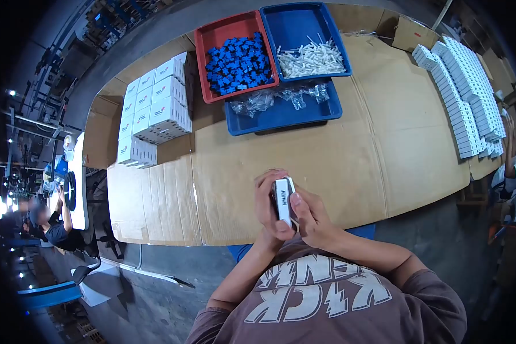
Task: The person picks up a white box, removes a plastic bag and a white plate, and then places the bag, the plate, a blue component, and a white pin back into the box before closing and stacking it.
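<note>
A small white box (pixel 282 198) with dark lettering on its narrow face is held upright between both hands, close in front of my chest at the table's near edge. My left hand (pixel 266 202) wraps round its left side, fingers over the top end and thumb at the lower end. My right hand (pixel 309 215) grips it from the right, the thumb pressed at its side edge. The palms hide the box's broad sides.
Cardboard covers the table (pixel 241 172). At the back stand a red tray (pixel 200 60) of blue parts, a blue tray (pixel 275 31) of white plugs and another blue tray (pixel 281 121) with clear bags. White boxes (pixel 155 109) stack left; small boxes (pixel 464 97) line the right. A person (pixel 63 229) sits far left.
</note>
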The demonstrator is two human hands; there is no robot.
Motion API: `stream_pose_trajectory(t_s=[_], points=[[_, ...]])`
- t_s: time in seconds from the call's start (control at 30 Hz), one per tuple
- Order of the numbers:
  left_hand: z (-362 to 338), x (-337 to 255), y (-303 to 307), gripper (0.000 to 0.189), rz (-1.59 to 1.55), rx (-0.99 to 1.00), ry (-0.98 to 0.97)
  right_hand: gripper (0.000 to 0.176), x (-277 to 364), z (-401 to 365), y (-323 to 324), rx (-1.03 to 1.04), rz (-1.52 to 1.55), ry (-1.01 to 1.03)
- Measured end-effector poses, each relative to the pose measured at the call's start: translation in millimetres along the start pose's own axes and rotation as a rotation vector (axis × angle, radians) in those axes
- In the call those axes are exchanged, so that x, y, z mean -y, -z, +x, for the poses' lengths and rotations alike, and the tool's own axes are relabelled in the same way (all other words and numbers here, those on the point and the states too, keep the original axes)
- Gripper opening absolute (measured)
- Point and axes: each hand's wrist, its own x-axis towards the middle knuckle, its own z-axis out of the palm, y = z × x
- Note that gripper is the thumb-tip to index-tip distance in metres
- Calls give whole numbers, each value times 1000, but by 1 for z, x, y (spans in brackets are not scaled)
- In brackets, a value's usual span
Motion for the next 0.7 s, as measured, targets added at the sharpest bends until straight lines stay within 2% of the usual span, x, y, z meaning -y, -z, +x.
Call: stream_pose_trajectory(t_s=[0.1,0.2,0.3,0.4,0.43,0.53,0.57,0.67,0.7], points=[[-3,0,-2,83,-55,-50,37,53,-2,1,-1,6,-36,37],[-5,5,4,88,9,27,77,55,9,11,4,66,-42,-73],[-4,5,-2,96,-199,81,124,56,16,28,9,40,277,-289],[-10,20,4,98,-239,78,365,61,3,33,21,92,207,-196],[-6,17,3,96,-277,43,473,68,3,33,25,135,241,-213],[2,14,7,89,-549,-30,783,81,18,31,37,204,-422,14],[-2,19,9,82,-517,-5,835,86,15,32,40,211,-438,39],[9,-5,1,75,-807,-63,1082,84,-12,44,52,185,-769,336],[10,-7,4,68,-897,-95,1202,85,-11,46,52,153,-827,371]])
